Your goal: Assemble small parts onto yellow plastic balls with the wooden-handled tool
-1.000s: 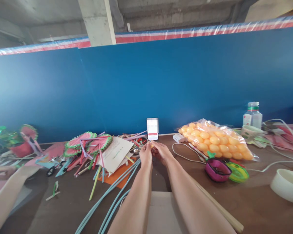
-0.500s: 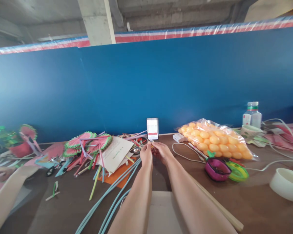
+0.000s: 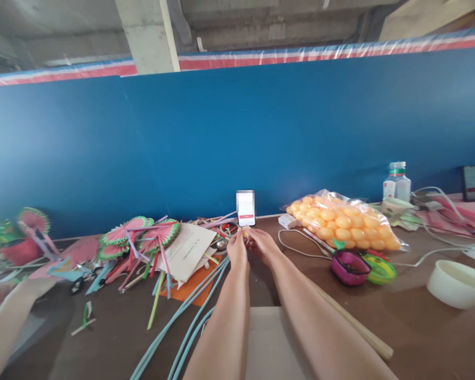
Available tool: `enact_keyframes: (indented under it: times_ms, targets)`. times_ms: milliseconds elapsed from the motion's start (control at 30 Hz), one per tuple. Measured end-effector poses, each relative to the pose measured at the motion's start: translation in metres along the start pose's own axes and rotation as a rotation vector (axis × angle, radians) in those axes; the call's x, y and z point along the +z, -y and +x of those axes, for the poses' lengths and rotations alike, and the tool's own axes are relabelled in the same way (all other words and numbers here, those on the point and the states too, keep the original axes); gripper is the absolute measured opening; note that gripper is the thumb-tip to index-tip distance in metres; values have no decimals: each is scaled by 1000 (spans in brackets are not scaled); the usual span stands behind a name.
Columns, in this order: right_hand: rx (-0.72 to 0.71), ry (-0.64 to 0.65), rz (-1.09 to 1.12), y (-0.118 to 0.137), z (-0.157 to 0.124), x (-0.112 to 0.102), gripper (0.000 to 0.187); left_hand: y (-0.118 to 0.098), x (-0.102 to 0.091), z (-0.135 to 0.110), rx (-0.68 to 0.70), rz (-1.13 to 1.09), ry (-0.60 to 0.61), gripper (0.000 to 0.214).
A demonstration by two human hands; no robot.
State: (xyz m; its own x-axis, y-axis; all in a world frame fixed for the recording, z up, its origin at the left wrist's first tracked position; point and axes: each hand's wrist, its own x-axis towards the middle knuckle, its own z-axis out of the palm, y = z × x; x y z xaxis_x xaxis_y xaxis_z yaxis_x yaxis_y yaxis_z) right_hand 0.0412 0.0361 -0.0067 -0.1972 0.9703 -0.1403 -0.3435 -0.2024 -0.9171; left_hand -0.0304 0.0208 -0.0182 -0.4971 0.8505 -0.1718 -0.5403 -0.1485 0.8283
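Note:
My two arms reach forward over the table, and the hands meet just in front of a phone that stands upright against the blue wall. The fingers of my left hand are closed in a pinch. My right hand is pinched too, its fingertips touching or nearly touching the left ones. Between them shows a tiny yellowish item, mostly covered by the fingers and too small to name.
Left lie pink-and-green paper fans, printed paper and pale blue tubes. Right are a bag of orange balls, a purple container, a white bowl, bottles and a wooden stick. Another person's arm rests at far left.
The view has turned slightly to the right, bringing a second phone at the far right more fully into sight. My hands keep their pinched pose in front of the phone.

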Motion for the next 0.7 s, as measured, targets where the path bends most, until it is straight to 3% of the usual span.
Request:
enact_keyframes:
  times_ms: [133,300,433,533,700]
  targets:
    - [-155,-153,-142,-1,-1,2,35,-4,1,-1,-32,31,-108,29]
    - [-284,-387,-334,8,-1,5,27,-8,3,-3,-58,28,-128,28]
    - [-345,-346,-603,32,-9,2,20,-11,1,-7,-89,20,-109,27]
    - [-343,-280,-938,49,-27,-13,18,-13,0,-10,-102,30,-87,25]
    - [-108,-303,-1517,52,-65,-51,30,-12,-1,-10,-101,48,-74,23]
